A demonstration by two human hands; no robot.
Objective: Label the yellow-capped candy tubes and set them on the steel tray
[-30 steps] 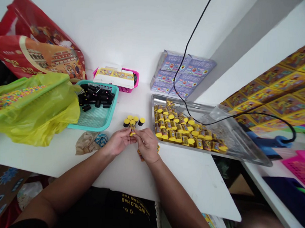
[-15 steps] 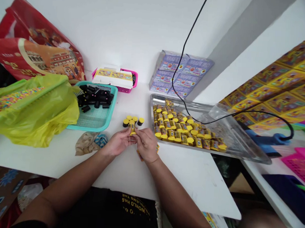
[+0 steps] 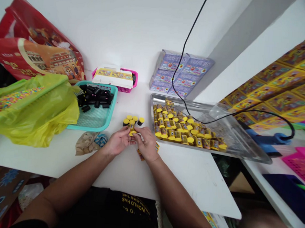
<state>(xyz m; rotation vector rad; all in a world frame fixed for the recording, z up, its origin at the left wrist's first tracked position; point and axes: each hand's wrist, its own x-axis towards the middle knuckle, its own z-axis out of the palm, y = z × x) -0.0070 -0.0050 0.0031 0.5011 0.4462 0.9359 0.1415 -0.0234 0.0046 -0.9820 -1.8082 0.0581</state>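
Note:
Between the fingertips of both hands is a small canister (image 3: 132,129) with a yellow end and a printed yellow label around its side. My left hand (image 3: 119,140) pinches it from the left. From the right, my right hand (image 3: 146,143) grips it with thumb and fingers. Just beyond stand several black canisters with yellow lids (image 3: 141,121), grouped close together on the white table (image 3: 120,174). Partly hidden under my right hand lie some printed labels (image 3: 140,155).
Rows of labelled canisters (image 3: 178,134) fill part of a metal tray (image 3: 233,150) on the right. A teal basket (image 3: 92,122) holds black canisters at left, beside a yellow bag (image 3: 40,127). A crumpled cloth (image 3: 86,143) lies near my left wrist. A black cable (image 3: 183,50) hangs across the tray.
The canister stays in both hands and has tilted a little, with my fingers shifting slightly around it. Everything else stays where it was.

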